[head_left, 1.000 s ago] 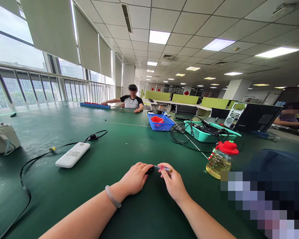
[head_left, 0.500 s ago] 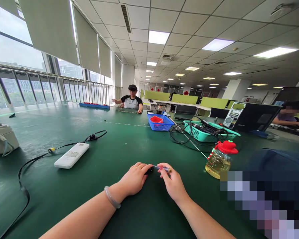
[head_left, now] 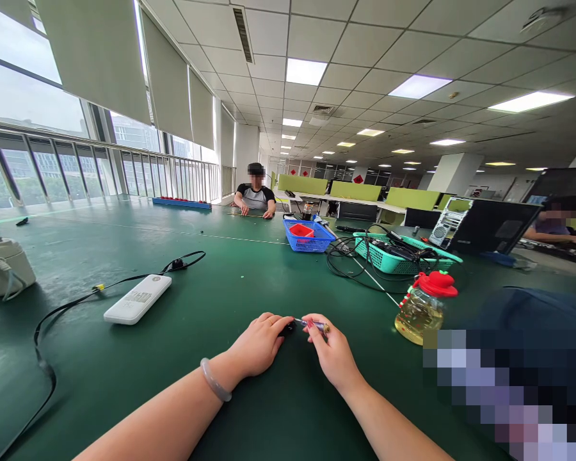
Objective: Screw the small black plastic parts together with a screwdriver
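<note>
My left hand (head_left: 259, 344) rests on the green table (head_left: 125, 371), fingers curled over a small black object (head_left: 288, 330) that is mostly hidden. My right hand (head_left: 332, 352) pinches a thin pen-like tool (head_left: 313, 324) with a blue-purple shaft and a brass end, its tip pointing at the black object. The two hands almost touch. A pale bangle (head_left: 215, 380) sits on my left wrist.
A white power bank (head_left: 137, 299) with a black cable (head_left: 43, 365) lies at the left. A glass jar with a red lid (head_left: 425, 307) stands right of my hands. Blue basket (head_left: 310, 237), teal basket (head_left: 403, 254), cables and a computer case (head_left: 484, 225) are farther back. A person sits at the far end.
My hands have stayed in place. The person at the far end has drawn an outstretched arm back to the table.
</note>
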`<state>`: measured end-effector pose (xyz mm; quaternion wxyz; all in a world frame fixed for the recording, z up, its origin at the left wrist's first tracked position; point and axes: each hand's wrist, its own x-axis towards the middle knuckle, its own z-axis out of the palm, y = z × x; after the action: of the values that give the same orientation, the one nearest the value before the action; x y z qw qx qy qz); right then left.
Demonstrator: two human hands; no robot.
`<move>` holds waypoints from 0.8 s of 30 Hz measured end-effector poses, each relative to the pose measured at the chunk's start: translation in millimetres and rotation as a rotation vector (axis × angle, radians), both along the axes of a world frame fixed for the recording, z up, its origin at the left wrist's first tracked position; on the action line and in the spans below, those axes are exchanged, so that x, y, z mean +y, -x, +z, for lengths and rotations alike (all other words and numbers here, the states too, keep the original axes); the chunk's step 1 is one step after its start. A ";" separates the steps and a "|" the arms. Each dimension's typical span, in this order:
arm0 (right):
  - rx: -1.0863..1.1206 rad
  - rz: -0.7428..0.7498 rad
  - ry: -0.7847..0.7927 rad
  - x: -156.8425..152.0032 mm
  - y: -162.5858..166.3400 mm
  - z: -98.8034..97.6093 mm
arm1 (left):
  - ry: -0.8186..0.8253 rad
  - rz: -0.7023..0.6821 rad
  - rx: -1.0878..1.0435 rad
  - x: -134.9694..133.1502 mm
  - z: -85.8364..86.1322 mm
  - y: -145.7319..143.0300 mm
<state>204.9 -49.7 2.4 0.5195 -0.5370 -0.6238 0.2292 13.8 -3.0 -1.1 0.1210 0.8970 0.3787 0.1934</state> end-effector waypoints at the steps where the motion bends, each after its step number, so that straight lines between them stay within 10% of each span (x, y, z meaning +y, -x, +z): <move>1: -0.001 0.001 -0.001 0.2 -0.2 -0.3 | 0.001 0.000 0.000 0.2 -0.3 0.0; 24: -0.013 -0.120 -0.053 1.8 -10.1 6.6 | 0.015 0.013 0.011 -2.4 3.9 -0.3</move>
<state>215.0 -47.9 8.9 0.5424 -0.5610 -0.5997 0.1772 14.1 -5.3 2.9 0.1241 0.8946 0.3868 0.1864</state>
